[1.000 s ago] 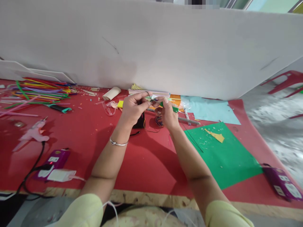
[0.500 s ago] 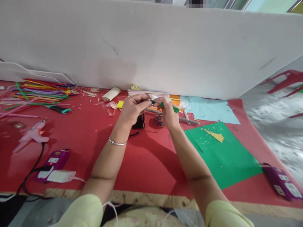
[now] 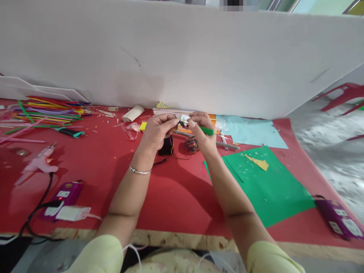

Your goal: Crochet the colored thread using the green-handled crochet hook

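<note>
Left hand (image 3: pixel 155 132): our grip pinches dark yarn (image 3: pixel 181 124)
Right hand (image 3: pixel 206 141): ours too — on a green-handled tool (image 3: pixel 207 131)
Yarn ball (image 3: pixel 191 144): on the worktop (image 3: pixel 176 197)

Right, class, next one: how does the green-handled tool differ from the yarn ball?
The green-handled tool is long and slim; the yarn ball is round. The tool's handle is plain green, while the yarn ball mixes several colours. The tool is held in the right hand; the yarn ball lies on the red table. Both are near the middle of the view.
</note>
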`<state>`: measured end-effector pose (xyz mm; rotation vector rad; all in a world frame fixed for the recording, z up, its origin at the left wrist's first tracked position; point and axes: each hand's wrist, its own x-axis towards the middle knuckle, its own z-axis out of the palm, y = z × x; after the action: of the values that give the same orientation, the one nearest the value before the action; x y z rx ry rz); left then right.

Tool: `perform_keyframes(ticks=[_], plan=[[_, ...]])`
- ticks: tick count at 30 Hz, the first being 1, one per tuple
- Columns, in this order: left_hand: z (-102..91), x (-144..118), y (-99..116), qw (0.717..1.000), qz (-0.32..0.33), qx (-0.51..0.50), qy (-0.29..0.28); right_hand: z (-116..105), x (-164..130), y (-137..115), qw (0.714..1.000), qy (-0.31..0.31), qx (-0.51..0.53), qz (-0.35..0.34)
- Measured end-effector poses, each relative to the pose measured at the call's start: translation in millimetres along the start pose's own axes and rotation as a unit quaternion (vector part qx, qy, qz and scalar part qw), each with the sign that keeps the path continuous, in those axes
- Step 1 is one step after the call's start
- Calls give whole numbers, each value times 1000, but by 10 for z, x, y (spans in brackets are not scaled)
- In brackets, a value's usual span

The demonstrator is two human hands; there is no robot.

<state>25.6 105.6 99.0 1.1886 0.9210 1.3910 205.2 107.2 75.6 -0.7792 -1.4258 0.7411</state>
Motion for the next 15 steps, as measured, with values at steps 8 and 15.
perform_keyframes(ticks=[8,15], plan=[[17,0,-25,1000,3,3,-10,12,50,-111,945,-66,213,240],[-25,11,-63,997,52,48,-7,-39,103,-92,919,-82,227,313]])
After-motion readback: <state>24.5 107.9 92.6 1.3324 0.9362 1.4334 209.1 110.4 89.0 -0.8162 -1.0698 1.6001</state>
